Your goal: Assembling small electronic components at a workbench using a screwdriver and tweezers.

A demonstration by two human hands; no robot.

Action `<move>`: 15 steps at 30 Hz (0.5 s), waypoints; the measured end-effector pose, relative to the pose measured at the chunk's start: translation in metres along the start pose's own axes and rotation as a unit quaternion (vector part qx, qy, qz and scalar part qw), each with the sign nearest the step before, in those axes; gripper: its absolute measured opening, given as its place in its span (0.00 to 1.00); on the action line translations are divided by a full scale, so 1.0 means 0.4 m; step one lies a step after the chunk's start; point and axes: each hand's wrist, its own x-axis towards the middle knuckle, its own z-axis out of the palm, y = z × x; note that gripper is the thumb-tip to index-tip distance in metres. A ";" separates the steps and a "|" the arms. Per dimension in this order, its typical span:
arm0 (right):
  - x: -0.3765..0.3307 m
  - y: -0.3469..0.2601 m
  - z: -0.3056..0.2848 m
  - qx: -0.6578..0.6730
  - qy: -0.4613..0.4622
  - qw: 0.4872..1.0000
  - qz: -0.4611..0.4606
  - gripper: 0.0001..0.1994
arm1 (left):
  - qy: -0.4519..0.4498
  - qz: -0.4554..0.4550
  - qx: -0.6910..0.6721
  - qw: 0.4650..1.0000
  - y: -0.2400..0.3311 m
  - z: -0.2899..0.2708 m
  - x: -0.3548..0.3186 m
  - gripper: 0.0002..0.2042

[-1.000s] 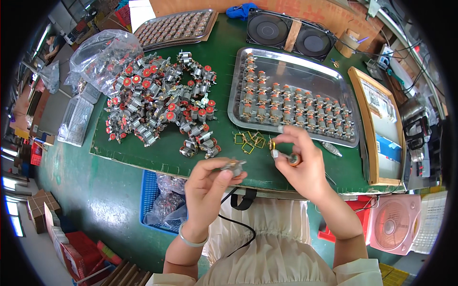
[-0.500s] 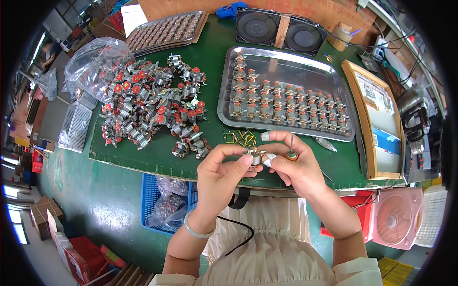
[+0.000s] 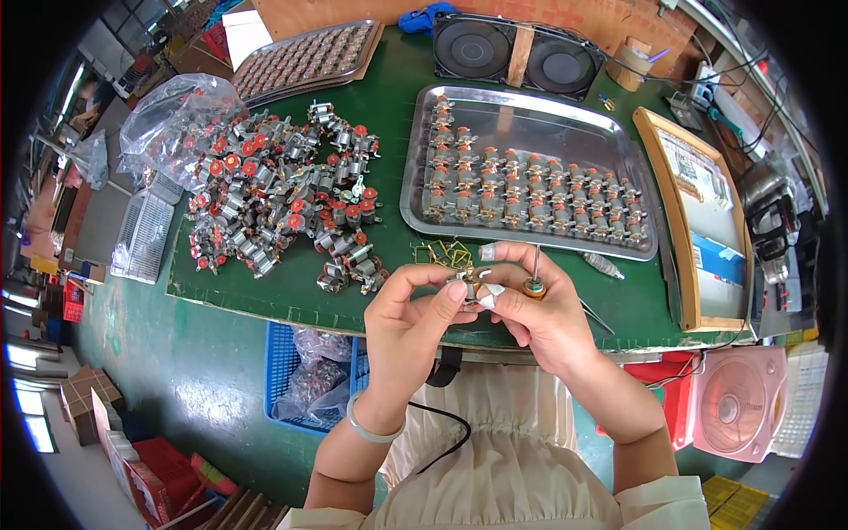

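Note:
A small metal motor (image 3: 465, 287) is pinched by my left hand (image 3: 405, 322), its fingers closed around the casing. The thumb and fingers of my right hand (image 3: 552, 322) meet at the motor's right side, with white tape wrapped on two fingertips. Tucked in that same hand is a screwdriver (image 3: 533, 286), its thin shaft pointing up and its amber handle mostly hidden. Just beyond the hands lie several thin yellow wire frames (image 3: 444, 254) on the green table. The fingers cover much of the motor.
A heap of red-capped motors (image 3: 265, 190) covers the table's left, beside a plastic bag (image 3: 181, 124). Rows of motors stand in a metal tray (image 3: 565, 124). Tweezers (image 3: 597, 318) lie near the front edge. A wooden frame (image 3: 658, 203), a fan unit (image 3: 477, 49) and another filled tray (image 3: 305, 57) surround the workspace.
The motor has tilted slightly between my fingers, and my hands have shifted a little to the left. The head view has moved slightly; the rest stays as it was.

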 end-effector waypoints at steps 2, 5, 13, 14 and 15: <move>0.002 0.000 -0.008 0.003 -0.005 1.000 -0.005 0.20 | -0.007 0.004 -0.004 1.000 0.001 0.003 0.004 0.08; 0.007 -0.003 -0.016 0.011 0.007 1.000 -0.010 0.20 | -0.034 -0.040 -0.041 0.998 0.014 0.000 0.008 0.09; -0.026 0.016 -0.048 -0.339 -0.032 0.914 -0.219 0.23 | -0.033 -0.032 -0.043 0.998 0.018 -0.015 0.007 0.11; -0.032 0.018 -0.056 -0.373 -0.041 0.895 -0.242 0.22 | -0.033 -0.040 -0.057 0.997 0.019 -0.019 0.009 0.11; -0.033 0.025 -0.067 -0.368 -0.052 0.894 -0.251 0.22 | -0.028 -0.052 -0.085 0.995 0.013 -0.020 0.016 0.11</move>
